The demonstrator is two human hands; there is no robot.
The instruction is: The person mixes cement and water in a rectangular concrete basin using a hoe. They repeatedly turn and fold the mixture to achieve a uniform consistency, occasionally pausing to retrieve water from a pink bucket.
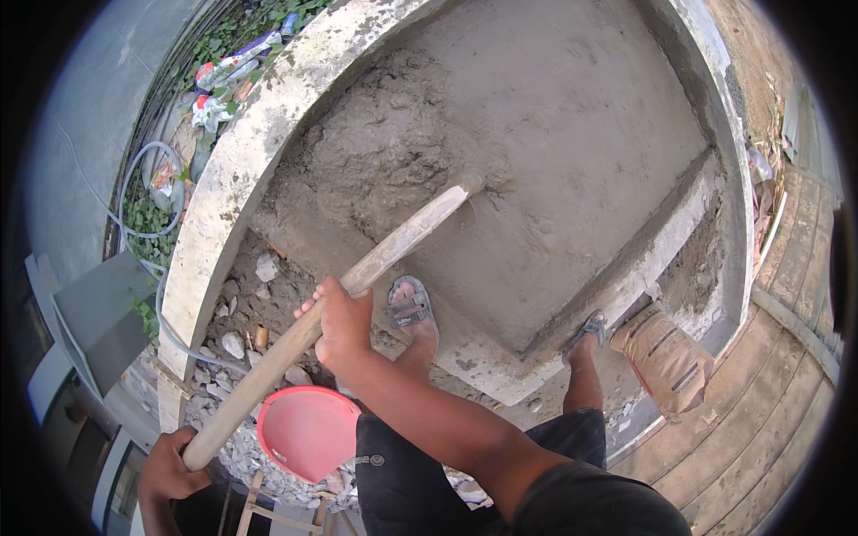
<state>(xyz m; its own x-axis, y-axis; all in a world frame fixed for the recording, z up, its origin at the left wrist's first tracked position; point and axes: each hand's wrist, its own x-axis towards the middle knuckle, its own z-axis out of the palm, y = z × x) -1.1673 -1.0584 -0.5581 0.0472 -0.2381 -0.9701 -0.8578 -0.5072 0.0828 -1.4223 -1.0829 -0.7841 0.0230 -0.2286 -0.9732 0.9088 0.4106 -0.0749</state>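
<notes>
My left hand (172,469) is closed round the butt of a long wooden tool handle (255,389) at the lower left. Farther up the shaft my right hand (344,323) grips it, fingers wrapped around. The handle slants up and to the right; its far end meets the wet grey mortar (581,134), where the tool's head is hidden. A rough, thicker heap of mortar (384,134) lies left of that end, against the curved concrete wall (241,161). Smoother mortar spreads to the right.
My sandaled feet (413,304) stand apart near the trough's concrete edge (500,380). A red plastic basin (308,433) rests on gravel between my arms. At the right, a brown paper sack (666,362) stands beside wooden planks (751,402). A grey hose (165,304) loops over the left wall.
</notes>
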